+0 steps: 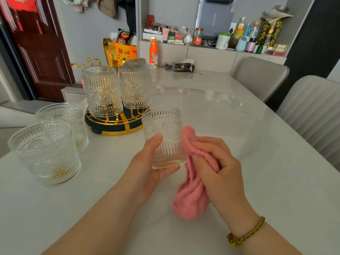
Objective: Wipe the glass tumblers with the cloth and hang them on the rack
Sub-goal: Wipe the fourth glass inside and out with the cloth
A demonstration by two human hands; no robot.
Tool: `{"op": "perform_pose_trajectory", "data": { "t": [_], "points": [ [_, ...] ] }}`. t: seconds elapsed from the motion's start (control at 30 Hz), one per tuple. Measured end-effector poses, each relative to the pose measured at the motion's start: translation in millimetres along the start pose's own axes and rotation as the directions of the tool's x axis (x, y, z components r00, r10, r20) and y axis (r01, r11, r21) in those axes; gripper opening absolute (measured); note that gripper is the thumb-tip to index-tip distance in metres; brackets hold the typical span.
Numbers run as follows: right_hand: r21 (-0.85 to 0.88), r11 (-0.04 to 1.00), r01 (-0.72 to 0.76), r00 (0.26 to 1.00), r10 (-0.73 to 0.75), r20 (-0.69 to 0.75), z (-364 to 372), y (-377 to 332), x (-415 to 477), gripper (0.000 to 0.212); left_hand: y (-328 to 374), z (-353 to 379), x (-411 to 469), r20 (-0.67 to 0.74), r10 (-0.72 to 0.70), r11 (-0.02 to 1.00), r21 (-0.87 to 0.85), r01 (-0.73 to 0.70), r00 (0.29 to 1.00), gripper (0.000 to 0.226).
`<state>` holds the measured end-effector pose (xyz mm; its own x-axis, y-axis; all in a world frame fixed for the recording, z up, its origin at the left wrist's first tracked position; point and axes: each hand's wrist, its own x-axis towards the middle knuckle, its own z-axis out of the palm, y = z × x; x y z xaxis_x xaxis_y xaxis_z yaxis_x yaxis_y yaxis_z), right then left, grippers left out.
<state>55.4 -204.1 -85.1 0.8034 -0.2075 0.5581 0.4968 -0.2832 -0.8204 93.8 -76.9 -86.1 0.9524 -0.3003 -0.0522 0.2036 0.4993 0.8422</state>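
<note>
1. Nearest, the pink cloth hung from the right hand. Its fingers were curled round the cloth's upper fold and pinched it, while the loose bunch dangled over the white table.
2. Just left of it, the left hand gripped the held tumbler, thumb laid on the near-left wall and fingers curled under the thick base. The glass was off the table, with its mouth pointing up and away.
3. The top of the cloth touched the held tumbler's right wall, so the step in hand looked like wiping its outside. Whether the inside had been wiped could not be told.
4. To the left stood two upright tumblers close together, the near upright tumbler and the one behind it. No hand touched them, and they probably awaited their turn.
5. Farther back on the left sat the rack, gold wire on a dark round base. The left hung tumbler and the right hung tumbler were upside down on it. Bare gold prongs showed behind them.
6. The next move would likely call for finishing the wipe, turning the glass mouth down, and lowering it over a free prong at the far left without knocking the hung pair.
7. Farthest, an orange bottle stood at the table's far edge.
</note>
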Motion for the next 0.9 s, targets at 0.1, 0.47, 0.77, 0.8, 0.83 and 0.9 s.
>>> {"op": "perform_pose_trajectory", "data": {
  "t": [0.1,0.47,0.77,0.8,0.83,0.9],
  "points": [
    [-0.065,0.990,0.127,0.992,-0.128,-0.019,-9,-6,5,0.022,-6,1,-4,0.074,0.002,0.990,0.141,-0.012,0.997,0.039],
    [0.020,0.997,-0.074,0.997,0.074,-0.001,-6,2,4,0.027,-2,4,-7,0.062,0.080,0.996,0.022,-0.082,0.995,0.039],
    [-0.149,0.981,0.126,0.990,-0.134,-0.043,-9,-2,6,0.030,-9,2,-5,0.112,0.044,0.990,0.127,-0.058,0.993,0.028],
    [-0.036,0.999,0.002,0.998,-0.004,-0.066,-9,-2,7,0.030,-8,1,-6,0.155,0.022,0.996,0.077,-0.034,0.988,0.027],
    [0.096,0.988,-0.121,0.989,0.128,-0.068,-10,-1,7,0.029,-6,1,-7,0.204,0.001,0.999,0.031,-0.008,0.979,0.026],
    [0.238,0.937,-0.255,0.959,0.277,-0.063,-10,0,6,0.028,-2,-2,-6,0.275,-0.019,1.000,-0.010,0.022,0.961,0.049]
  ]
}}
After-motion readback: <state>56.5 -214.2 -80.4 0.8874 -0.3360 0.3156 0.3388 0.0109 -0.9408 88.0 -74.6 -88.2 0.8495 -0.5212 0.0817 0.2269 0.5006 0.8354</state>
